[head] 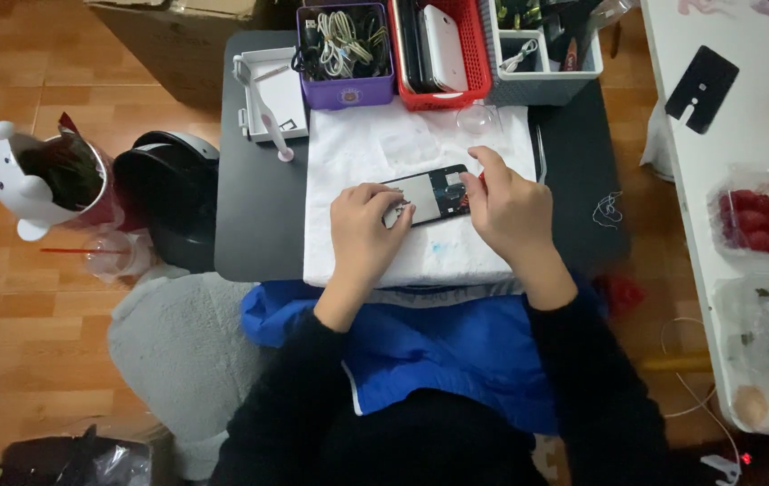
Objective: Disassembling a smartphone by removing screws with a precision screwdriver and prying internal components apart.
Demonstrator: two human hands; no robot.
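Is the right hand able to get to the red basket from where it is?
Probably yes. The right hand rests on the opened phone, and only bare white cloth and a clear round dish lie between it and the red basket.

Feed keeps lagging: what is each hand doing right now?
Left hand: fingers curled, pressing on the left end of the opened phone.
Right hand: fingertips gripping the phone's right end.

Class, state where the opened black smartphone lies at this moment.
In the head view, the opened black smartphone lies mid-table on the white cloth, between the left hand and right hand, which both touch it.
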